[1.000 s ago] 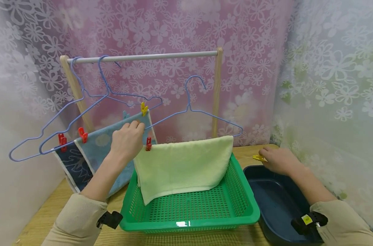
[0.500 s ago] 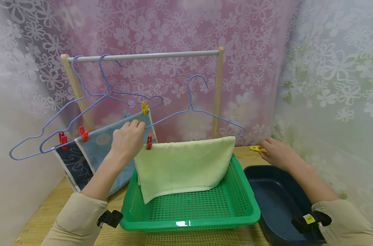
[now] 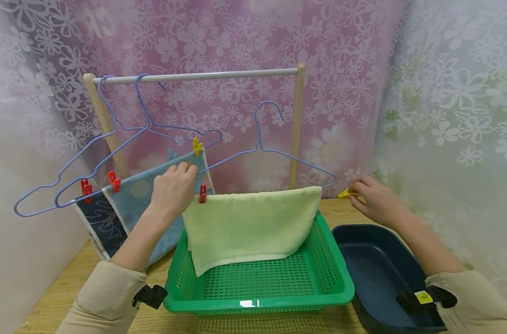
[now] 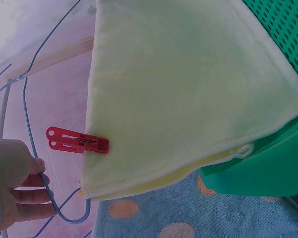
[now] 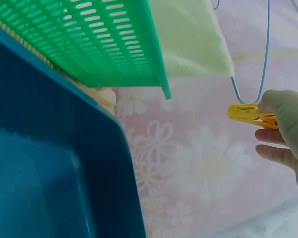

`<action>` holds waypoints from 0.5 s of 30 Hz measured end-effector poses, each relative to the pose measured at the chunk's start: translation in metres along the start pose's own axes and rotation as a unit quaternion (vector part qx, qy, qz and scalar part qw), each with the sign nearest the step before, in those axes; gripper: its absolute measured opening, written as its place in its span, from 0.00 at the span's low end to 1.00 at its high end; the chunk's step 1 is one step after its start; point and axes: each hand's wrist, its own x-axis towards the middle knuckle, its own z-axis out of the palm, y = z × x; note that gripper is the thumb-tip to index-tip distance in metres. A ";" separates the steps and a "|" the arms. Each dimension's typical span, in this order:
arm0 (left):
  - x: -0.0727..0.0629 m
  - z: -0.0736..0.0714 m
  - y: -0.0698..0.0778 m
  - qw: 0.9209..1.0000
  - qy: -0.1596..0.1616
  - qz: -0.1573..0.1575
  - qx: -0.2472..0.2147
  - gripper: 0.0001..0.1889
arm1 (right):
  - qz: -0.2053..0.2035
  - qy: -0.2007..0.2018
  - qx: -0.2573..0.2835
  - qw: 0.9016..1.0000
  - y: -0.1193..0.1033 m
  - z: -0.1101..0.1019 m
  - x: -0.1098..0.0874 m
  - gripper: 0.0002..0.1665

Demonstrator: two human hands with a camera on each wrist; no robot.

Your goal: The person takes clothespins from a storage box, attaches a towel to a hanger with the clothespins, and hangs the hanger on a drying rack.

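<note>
My left hand (image 3: 172, 191) grips the left end of a blue wire hanger (image 3: 259, 144), its fingers curled round the wire in the left wrist view. Over the hanger's bottom bar drapes a pale yellow towel (image 3: 253, 227), its lower part inside the green basket (image 3: 259, 304). One red clothespin (image 4: 79, 141) clamps the towel near its left end. To the right of the hanger, my right hand (image 3: 376, 200) pinches a yellow clothespin (image 5: 250, 115) between thumb and fingers. That clothespin points left toward the hanger's right end, a short gap from it.
Behind at left, a rack with a metal bar (image 3: 220, 75) carries two blue hangers with a light blue towel (image 3: 146, 190) and a dark blue towel (image 3: 105, 222), clipped with clothespins. A dark blue basin (image 3: 378, 273) stands right of the basket. Curtains (image 3: 341, 55) enclose the table.
My right hand has risen from above the basin's back edge, carrying the yellow clothespin up and slightly left. My left hand has stayed nearly still; the held hanger has shifted slightly right.
</note>
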 end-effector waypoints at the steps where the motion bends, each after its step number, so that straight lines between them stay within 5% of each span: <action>1: 0.000 0.000 0.000 1.000 -0.002 -0.001 -0.002 0.07 | 0.005 0.001 0.005 1.000 -0.002 -0.001 0.001 0.13; 15: -0.001 0.000 0.001 1.000 0.001 -0.008 -0.017 0.08 | -0.003 0.051 0.081 0.995 -0.033 -0.007 0.029 0.15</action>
